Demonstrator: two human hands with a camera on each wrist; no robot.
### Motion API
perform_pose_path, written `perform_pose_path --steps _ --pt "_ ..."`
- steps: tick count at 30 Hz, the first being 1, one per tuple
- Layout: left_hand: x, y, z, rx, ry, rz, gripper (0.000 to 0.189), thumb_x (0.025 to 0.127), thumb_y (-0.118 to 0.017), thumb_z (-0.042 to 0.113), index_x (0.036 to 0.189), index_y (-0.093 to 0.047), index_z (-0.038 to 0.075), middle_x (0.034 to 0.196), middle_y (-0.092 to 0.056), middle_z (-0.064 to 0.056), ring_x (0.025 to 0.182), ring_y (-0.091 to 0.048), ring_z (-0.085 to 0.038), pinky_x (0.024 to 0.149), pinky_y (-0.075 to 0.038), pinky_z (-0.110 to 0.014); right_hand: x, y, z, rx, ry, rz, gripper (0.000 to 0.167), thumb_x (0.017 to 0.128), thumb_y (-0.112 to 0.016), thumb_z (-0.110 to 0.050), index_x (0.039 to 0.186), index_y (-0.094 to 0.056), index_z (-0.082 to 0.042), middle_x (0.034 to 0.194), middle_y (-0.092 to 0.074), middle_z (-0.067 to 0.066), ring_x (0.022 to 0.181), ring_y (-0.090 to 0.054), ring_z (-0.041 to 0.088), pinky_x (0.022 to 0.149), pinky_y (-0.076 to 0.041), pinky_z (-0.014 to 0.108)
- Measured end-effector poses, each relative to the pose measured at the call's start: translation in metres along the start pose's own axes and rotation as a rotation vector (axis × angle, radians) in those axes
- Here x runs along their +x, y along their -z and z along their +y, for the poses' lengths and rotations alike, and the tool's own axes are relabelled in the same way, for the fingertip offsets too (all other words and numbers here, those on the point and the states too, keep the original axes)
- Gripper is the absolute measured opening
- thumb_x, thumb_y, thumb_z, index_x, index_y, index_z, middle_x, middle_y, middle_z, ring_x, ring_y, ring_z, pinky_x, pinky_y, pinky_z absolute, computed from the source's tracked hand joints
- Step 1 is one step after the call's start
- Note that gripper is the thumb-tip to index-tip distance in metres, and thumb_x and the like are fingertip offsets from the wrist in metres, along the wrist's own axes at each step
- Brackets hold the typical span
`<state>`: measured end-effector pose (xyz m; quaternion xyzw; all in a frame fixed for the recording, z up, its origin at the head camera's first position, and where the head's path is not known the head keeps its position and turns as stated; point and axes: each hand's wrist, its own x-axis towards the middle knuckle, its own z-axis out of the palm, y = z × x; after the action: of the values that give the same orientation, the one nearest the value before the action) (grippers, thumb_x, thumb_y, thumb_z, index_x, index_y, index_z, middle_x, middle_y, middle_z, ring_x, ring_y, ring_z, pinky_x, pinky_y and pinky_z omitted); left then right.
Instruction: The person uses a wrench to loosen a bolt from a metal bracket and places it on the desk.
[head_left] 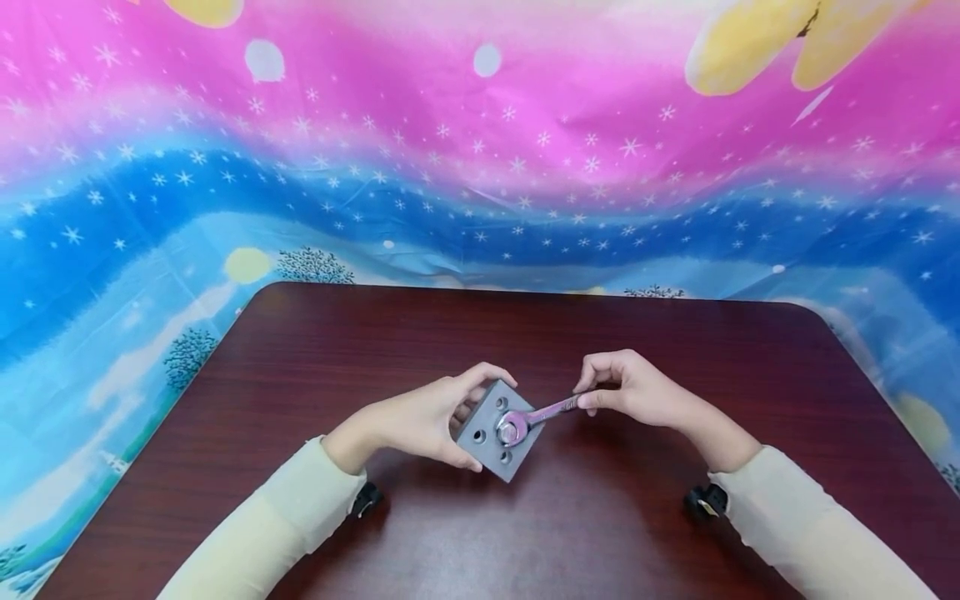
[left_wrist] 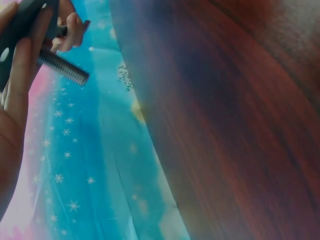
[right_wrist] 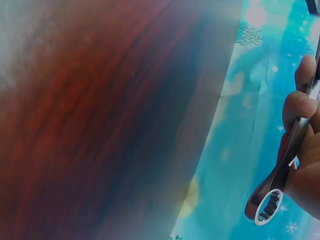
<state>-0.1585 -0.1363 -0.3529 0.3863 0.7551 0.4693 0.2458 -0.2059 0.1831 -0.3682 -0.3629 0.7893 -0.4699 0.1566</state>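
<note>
A snowflake-patterned cloth hangs at twelve o'clock in front of me, behind the dark wood counter; pale sleeves reach in from seven and five o'clock, a small black device at each cuff. A gray block with several holes is held above the counter's middle. A wrench fits around a bolt in its face, covering part of that face, its handle slanting toward two o'clock; the bolt's threaded shaft juts from the back. The left hand comes from nine o'clock, its grip spread around the block, thumb near seven, a finger over the edge near twelve. The right hand, between two and three, has a narrow grip, fingers bent, pinching the handle toward the wrench's free ring end.
</note>
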Motion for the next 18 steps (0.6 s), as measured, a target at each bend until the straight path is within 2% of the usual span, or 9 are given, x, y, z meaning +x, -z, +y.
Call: perform_pose_path --steps 5,9,12,18 --pt "0.001 -0.003 0.001 -0.037 0.053 -0.088 0.090 0.074 -0.083 0.001 0.143 -0.029 0.019 0.120 -0.064 -0.003 0.096 -0.067 -0.010 0.085 -0.058 -0.028 0.004 0.004 -0.006 -0.048 0.010 -0.094 0.016 0.091 -0.071 -0.016 0.090 -0.067 0.000 0.076 -0.069 0.019 0.068 -0.063 0.026 0.064 -0.053 0.029" --pt "0.000 -0.004 0.000 -0.048 0.039 -0.072 0.089 0.074 -0.082 0.000 0.143 -0.029 0.019 0.120 -0.064 -0.005 0.096 -0.067 -0.011 0.085 -0.058 -0.029 0.004 0.009 -0.012 -0.092 0.011 -0.107 0.010 0.091 -0.071 -0.015 0.090 -0.068 -0.005 0.075 -0.071 0.011 0.069 -0.063 0.018 0.066 -0.051 0.026" --pt "-0.002 -0.004 -0.001 -0.029 0.005 -0.009 0.090 0.074 -0.083 0.002 0.143 -0.029 0.018 0.119 -0.065 -0.007 0.092 -0.067 -0.012 0.084 -0.058 -0.030 0.001 0.012 -0.012 -0.095 0.021 -0.057 0.004 0.090 -0.070 -0.008 0.089 -0.068 -0.006 0.075 -0.071 0.005 0.068 -0.064 0.017 0.064 -0.050 0.026" --pt "-0.007 -0.006 -0.001 0.016 -0.011 0.201 0.091 0.074 -0.085 0.005 0.144 -0.029 0.019 0.119 -0.066 -0.007 0.087 -0.068 -0.015 0.079 -0.059 -0.032 -0.014 0.014 -0.009 -0.069 -0.001 0.132 0.002 0.088 -0.070 -0.001 0.089 -0.069 -0.002 0.074 -0.071 -0.001 0.066 -0.065 0.013 0.058 -0.048 0.027"
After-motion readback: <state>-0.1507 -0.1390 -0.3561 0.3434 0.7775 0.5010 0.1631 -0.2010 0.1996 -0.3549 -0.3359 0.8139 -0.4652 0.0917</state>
